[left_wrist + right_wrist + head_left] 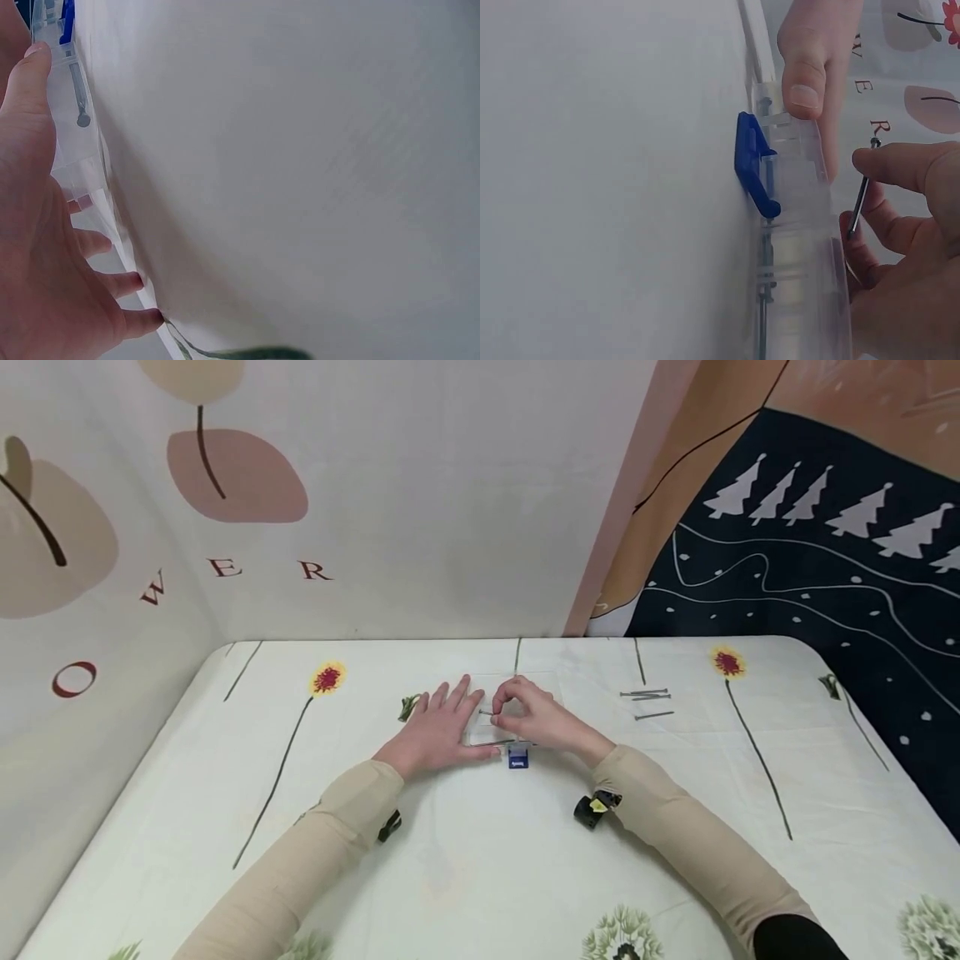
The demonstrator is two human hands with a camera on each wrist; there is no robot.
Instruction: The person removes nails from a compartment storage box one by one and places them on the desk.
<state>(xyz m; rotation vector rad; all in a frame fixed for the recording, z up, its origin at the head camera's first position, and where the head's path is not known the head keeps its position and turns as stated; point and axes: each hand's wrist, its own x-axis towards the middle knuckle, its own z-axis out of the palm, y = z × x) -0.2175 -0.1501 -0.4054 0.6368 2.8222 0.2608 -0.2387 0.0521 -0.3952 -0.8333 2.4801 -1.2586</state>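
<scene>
A shallow clear plastic box (525, 681) with a blue latch (517, 758) lies on the table's middle. My left hand (444, 720) lies flat on the box's left part with straight fingers, and its thumb (806, 67) presses the front wall near the blue latch (754, 169). My right hand (517, 708) hovers over the box and pinches a thin metal nail (861, 202) between thumb and fingertips. Another nail (79, 97) lies inside the clear box (71, 150), next to my left hand (37, 247).
Three loose nails (649, 700) lie on the flower-printed cloth to the right of the box. The table (480, 877) is bounded by patterned walls at the back and on both sides.
</scene>
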